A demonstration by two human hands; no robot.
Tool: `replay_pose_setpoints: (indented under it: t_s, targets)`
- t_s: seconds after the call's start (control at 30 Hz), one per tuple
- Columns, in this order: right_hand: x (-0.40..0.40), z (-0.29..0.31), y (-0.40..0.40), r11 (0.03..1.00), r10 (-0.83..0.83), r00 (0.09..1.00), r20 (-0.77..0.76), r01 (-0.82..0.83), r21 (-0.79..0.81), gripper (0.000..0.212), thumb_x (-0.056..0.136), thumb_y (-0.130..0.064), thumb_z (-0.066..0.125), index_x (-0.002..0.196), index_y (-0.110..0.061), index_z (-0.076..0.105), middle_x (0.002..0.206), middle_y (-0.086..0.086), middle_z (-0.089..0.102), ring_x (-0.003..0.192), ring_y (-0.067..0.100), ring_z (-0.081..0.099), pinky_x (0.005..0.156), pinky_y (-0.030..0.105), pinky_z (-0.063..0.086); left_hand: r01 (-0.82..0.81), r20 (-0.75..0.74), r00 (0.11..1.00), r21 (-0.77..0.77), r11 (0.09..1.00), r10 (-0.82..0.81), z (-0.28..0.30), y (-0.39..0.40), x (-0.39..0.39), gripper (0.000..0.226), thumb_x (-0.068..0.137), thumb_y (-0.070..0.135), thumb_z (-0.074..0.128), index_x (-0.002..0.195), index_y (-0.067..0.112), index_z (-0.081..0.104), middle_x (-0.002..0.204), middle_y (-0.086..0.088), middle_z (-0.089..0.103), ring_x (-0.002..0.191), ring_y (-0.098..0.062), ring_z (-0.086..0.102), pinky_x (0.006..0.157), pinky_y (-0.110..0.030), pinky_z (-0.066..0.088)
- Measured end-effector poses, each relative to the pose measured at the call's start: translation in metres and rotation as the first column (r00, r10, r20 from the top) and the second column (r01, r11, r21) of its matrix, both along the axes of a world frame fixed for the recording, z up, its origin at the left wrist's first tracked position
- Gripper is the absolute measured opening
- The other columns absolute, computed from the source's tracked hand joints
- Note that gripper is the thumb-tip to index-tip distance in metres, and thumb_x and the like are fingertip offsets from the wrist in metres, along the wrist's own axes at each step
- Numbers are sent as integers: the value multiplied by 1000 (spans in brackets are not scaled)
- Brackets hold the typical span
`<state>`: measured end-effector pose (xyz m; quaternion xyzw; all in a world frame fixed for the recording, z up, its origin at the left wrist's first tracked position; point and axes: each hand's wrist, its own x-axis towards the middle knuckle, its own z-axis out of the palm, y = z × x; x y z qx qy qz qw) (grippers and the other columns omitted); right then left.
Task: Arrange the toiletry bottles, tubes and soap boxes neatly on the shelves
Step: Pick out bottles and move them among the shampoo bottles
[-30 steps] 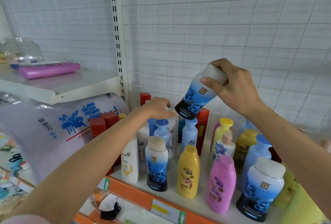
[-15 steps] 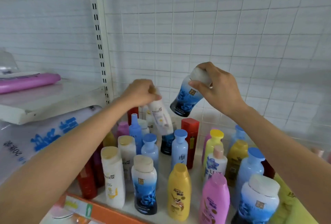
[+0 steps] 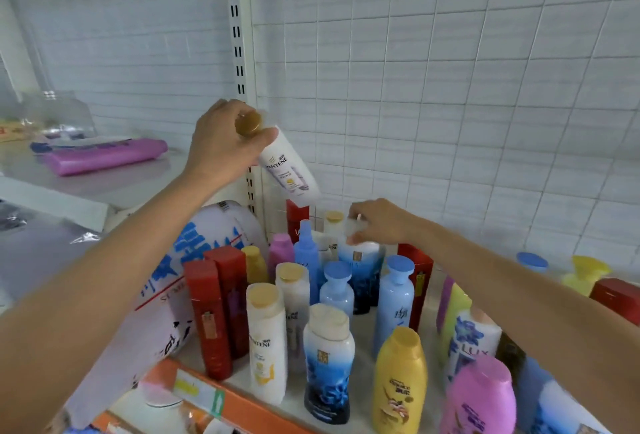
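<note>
My left hand [image 3: 221, 142] grips a white Pantene bottle [image 3: 291, 170] by its gold cap, holding it tilted in the air above the back left of the shelf. My right hand [image 3: 377, 222] rests its fingers on the white cap of a blue floral bottle [image 3: 360, 270], which stands upright among the back rows. Many upright bottles crowd the shelf [image 3: 429, 298]: another Pantene bottle [image 3: 266, 343], a matching blue floral bottle [image 3: 327, 364], a yellow bottle [image 3: 398, 381], a pink bottle [image 3: 479, 399] and red boxes [image 3: 211, 315].
A large white plastic bag with blue print [image 3: 194, 260] lies left of the bottles. A purple tube [image 3: 104, 156] lies on the higher left shelf [image 3: 52, 198]. A slotted white upright [image 3: 239, 52] and a wire grid back panel [image 3: 450, 87] stand behind. The shelf's front edge is orange [image 3: 242, 409].
My right hand has brought the blue floral bottle down from the air and stood it among the back bottles. My left hand has lifted the Pantene bottle higher and leftwards.
</note>
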<state>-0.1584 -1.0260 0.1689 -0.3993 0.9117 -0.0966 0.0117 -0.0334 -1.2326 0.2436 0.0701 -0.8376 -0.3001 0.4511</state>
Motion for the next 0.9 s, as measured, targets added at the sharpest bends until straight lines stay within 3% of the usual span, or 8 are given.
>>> replay_pose_setpoints:
  t_s: [0.13, 0.23, 0.37, 0.73, 0.8, 0.9]
  targets:
    - [-2, -17, -16, 992, -3, 998, 61, -5, 128, 55, 84, -32, 64, 129, -8, 44, 130, 10, 49, 113, 24, 48, 82, 25, 35, 56, -76, 996, 142, 988, -46, -2, -11, 6, 32, 75, 27, 72, 99, 11, 58, 104, -1, 48, 103, -26, 58, 72, -49, 57]
    - [-5, -24, -17, 989, -27, 998, 64, 17, 149, 55, 83, -31, 66, 128, -7, 45, 128, 10, 50, 111, 24, 48, 81, 25, 36, 148, -107, 986, 253, 956, -125, -1, -14, 10, 26, 80, 16, 70, 100, 9, 56, 100, 2, 48, 99, -24, 59, 57, -40, 60]
    - [-10, -32, -15, 991, -51, 995, 82, 40, 131, 51, 81, -32, 67, 123, -11, 47, 121, 10, 54, 103, 23, 50, 83, 30, 42, 210, -115, 976, 273, 939, -185, 0, -14, 11, 22, 80, 14, 69, 98, 10, 55, 90, 13, 47, 92, -21, 60, 56, -38, 59]
    - [-7, -28, -12, 984, -59, 993, 104, 40, 171, 54, 81, -37, 66, 127, -17, 46, 124, 7, 53, 106, 22, 51, 88, 30, 42, 249, -96, 968, 301, 921, -230, -3, -13, 3, 25, 80, 15, 70, 100, 11, 56, 110, -2, 48, 98, -22, 60, 55, -34, 60]
    - [-2, -5, -7, 996, -50, 997, 60, 45, 75, 51, 81, -35, 67, 125, -18, 48, 120, 4, 57, 105, 19, 53, 89, 28, 42, 248, -92, 969, 278, 928, -231, -2, -11, 4, 27, 80, 16, 70, 102, 11, 56, 110, -1, 48, 99, -21, 59, 55, -33, 60]
    - [13, 40, -5, 962, 15, 1000, -20, -20, -272, 50, 79, -33, 69, 124, -20, 51, 120, -1, 59, 98, 11, 56, 82, 16, 42, 260, -89, 965, 223, 940, -246, -1, -4, 0, 24, 79, 16, 70, 98, 13, 55, 109, -2, 48, 98, -23, 61, 54, -32, 60]
